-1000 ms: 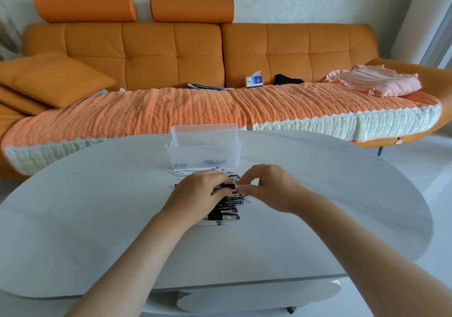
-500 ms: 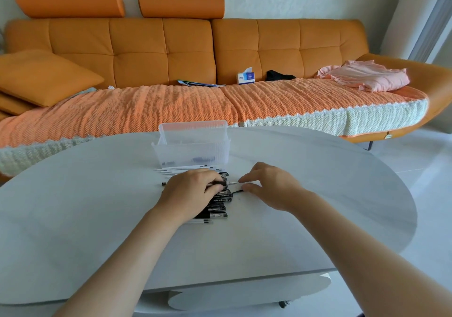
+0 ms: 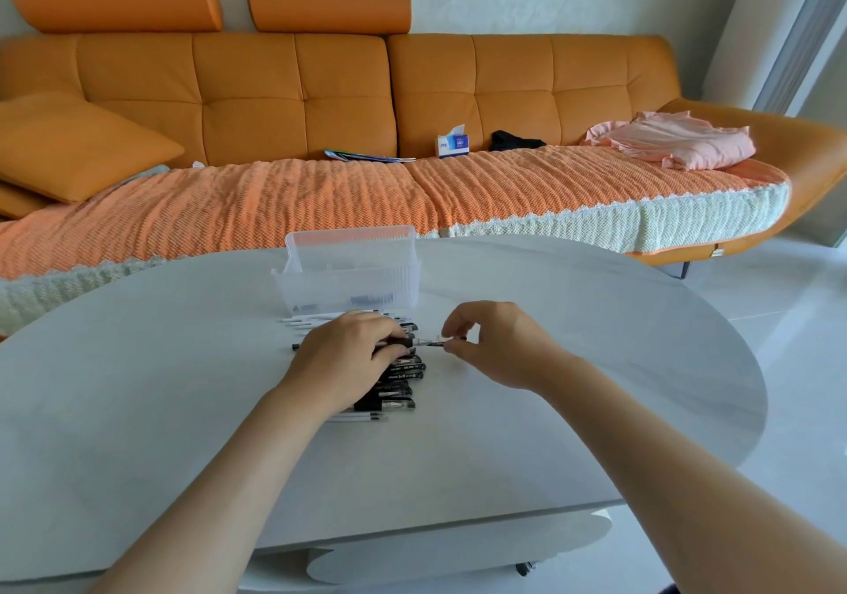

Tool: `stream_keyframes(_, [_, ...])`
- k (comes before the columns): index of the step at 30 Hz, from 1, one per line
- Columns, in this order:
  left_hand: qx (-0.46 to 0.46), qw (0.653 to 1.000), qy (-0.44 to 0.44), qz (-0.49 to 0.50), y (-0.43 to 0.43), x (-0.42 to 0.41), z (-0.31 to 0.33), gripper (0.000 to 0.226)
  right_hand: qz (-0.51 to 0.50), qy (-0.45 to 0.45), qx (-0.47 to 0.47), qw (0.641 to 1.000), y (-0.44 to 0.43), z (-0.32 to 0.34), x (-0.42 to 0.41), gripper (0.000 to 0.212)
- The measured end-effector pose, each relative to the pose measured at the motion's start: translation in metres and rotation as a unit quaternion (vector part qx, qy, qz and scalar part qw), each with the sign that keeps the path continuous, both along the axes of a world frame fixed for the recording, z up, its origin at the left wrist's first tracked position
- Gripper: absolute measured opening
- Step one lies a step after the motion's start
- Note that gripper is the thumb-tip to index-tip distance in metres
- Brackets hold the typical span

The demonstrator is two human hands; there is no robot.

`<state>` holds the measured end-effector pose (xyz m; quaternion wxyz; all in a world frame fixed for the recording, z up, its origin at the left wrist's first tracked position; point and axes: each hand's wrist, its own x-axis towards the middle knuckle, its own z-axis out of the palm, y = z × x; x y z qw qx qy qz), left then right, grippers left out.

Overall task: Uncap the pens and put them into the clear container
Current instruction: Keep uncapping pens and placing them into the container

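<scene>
Left hand lies over a stack of black capped pens on the white oval table, fingers curled round one black pen that points right. Right hand — thumb and forefinger pinch a small dark cap at the pen's bare tip; whether cap and tip touch, cannot tell. Clear ribbed plastic container stands just behind the stack — dark shapes show low inside it
</scene>
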<state>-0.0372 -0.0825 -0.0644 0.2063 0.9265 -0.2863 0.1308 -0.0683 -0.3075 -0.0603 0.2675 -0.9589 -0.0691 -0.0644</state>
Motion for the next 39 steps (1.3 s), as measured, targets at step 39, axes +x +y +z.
stream_keyframes(39, [-0.024,0.997,-0.065,-0.044,0.041,0.022,0.015,0.015,0.023,-0.047,0.036,0.998,0.061,0.016,-0.001,0.029])
